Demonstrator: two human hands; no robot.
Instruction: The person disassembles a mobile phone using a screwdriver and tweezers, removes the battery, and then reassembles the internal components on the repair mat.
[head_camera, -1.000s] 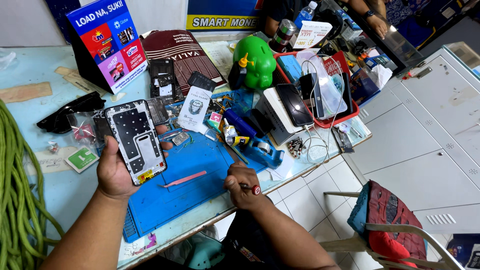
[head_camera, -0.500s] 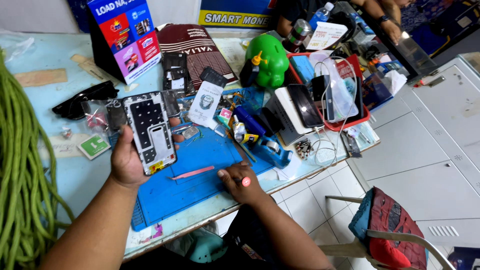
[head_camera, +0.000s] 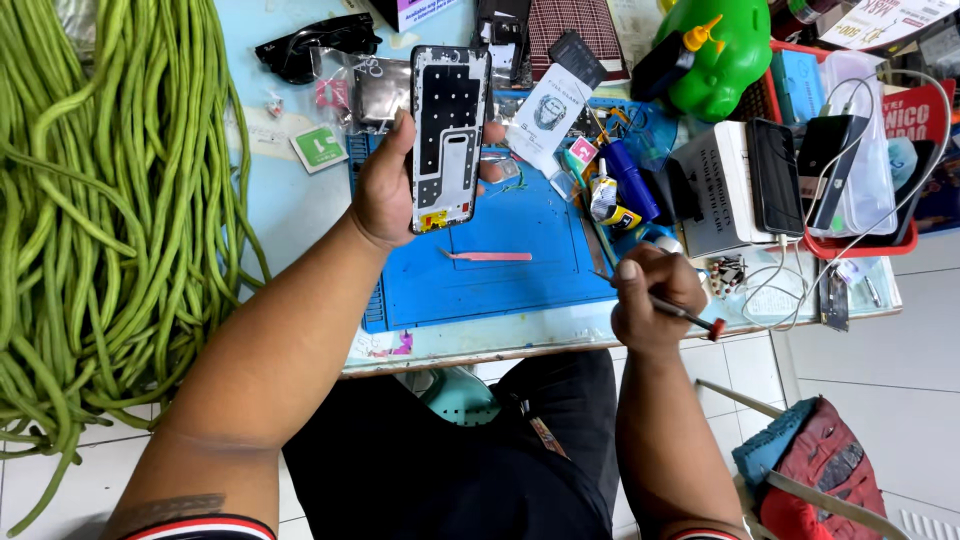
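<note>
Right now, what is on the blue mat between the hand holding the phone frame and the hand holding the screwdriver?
A thin pink plastic pry tool lies there, in the head view.

Blue mat (head_camera: 500, 285) centre; pink pry tool (head_camera: 492, 256) on it. Black-and-white phone frame (head_camera: 448, 137), yellow patch near end. Green beans (head_camera: 100, 200) left. Green piggy bank (head_camera: 722, 55) far right. Red-tipped screwdriver (head_camera: 680, 313). Red tray (head_camera: 860, 245).

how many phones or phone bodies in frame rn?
3. An opened phone frame held up in the left hand; a dark phone lying on the white box; another dark phone over the red tray. More may be hidden in the clutter.
</note>
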